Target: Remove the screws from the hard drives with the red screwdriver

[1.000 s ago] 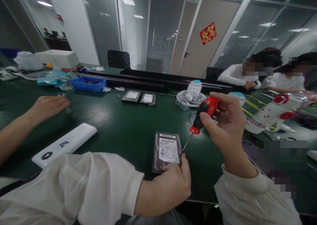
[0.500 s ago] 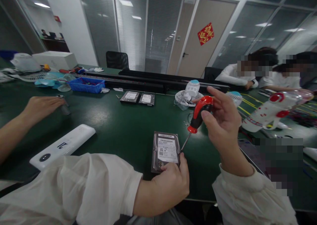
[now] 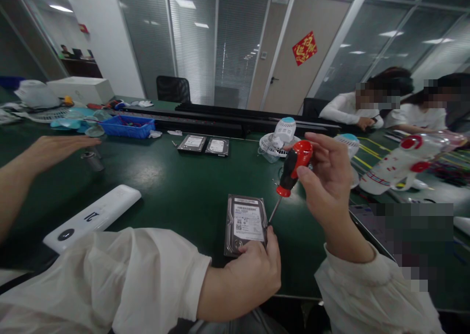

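A hard drive (image 3: 245, 221) lies label up on the green table in front of me. My left hand (image 3: 255, 270) grips its lower right corner, thumb on the top face and a finger along the right edge, close to the screwdriver's tip. My right hand (image 3: 326, 177) holds a red and black screwdriver (image 3: 290, 170) by its handle, between thumb and fingers. The shaft slants down to the left, its tip at the drive's right edge. Whether it sits on a screw is too small to tell.
Two more hard drives (image 3: 191, 143) lie farther back. On the left are a white power bank (image 3: 93, 219), a blue tray (image 3: 128, 127) and another person's hand (image 3: 55, 150) above a small metallic cylinder (image 3: 92, 161). A white fan (image 3: 284, 131) and a white-red bottle (image 3: 389, 170) stand right.
The screwdriver's handle and my right hand have shifted slightly left, the tip staying at the drive's edge. The other person's hand has opened above the metallic cylinder.
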`<action>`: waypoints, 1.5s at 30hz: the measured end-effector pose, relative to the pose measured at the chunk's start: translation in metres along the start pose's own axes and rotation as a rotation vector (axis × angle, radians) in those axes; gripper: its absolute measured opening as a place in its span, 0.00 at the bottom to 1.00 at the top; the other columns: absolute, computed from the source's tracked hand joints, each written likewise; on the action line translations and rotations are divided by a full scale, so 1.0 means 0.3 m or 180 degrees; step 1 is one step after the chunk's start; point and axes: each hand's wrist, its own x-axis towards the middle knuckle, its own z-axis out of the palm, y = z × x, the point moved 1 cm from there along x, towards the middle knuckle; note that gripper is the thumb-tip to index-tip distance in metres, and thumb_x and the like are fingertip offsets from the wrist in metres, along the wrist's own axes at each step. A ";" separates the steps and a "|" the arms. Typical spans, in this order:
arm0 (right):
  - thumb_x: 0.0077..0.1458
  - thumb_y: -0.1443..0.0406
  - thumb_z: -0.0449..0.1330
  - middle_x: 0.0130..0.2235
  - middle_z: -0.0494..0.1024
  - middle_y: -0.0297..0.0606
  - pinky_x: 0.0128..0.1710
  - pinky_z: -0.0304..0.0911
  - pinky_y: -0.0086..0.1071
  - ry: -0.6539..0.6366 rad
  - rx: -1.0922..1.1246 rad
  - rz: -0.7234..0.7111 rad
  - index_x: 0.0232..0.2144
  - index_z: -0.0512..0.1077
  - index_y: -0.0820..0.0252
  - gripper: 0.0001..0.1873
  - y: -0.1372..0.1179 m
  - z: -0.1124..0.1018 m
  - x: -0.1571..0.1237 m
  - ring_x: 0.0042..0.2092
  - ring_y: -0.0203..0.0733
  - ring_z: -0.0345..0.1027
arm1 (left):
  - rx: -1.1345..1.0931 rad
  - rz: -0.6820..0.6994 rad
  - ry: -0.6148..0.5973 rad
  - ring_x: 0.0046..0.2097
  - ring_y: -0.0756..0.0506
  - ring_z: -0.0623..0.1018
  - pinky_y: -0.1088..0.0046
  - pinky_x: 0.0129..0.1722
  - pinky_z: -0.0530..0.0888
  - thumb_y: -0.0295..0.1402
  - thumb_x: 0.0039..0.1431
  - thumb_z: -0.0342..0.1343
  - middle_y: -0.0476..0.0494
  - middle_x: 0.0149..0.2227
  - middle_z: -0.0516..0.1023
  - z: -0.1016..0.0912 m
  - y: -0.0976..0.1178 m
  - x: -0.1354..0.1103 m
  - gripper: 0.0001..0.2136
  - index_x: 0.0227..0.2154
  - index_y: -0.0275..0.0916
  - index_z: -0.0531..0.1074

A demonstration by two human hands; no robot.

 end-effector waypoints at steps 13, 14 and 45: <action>0.52 0.66 0.66 0.48 0.73 0.37 0.45 0.68 0.44 0.0080 -0.0032 0.0061 0.55 0.69 0.44 0.28 -0.005 -0.001 0.000 0.45 0.45 0.72 | 0.0118 0.0059 -0.0020 0.40 0.39 0.82 0.69 0.24 0.68 0.27 0.70 0.43 0.17 0.58 0.74 0.001 -0.005 -0.002 0.19 0.54 0.29 0.75; 0.52 0.66 0.65 0.46 0.73 0.36 0.45 0.68 0.45 0.0071 0.0015 0.0099 0.55 0.68 0.44 0.27 -0.002 -0.003 0.001 0.45 0.46 0.73 | 0.0101 0.0069 -0.0025 0.39 0.39 0.82 0.69 0.23 0.68 0.27 0.70 0.42 0.17 0.57 0.74 -0.002 -0.007 -0.002 0.19 0.54 0.29 0.75; 0.50 0.68 0.69 0.45 0.71 0.36 0.31 0.74 0.33 0.0102 -0.0102 0.0112 0.52 0.71 0.43 0.28 -0.005 0.014 -0.013 0.39 0.39 0.71 | 0.0006 0.0001 -0.0029 0.34 0.41 0.82 0.70 0.21 0.69 0.28 0.69 0.44 0.17 0.57 0.75 0.005 0.004 0.003 0.18 0.52 0.29 0.77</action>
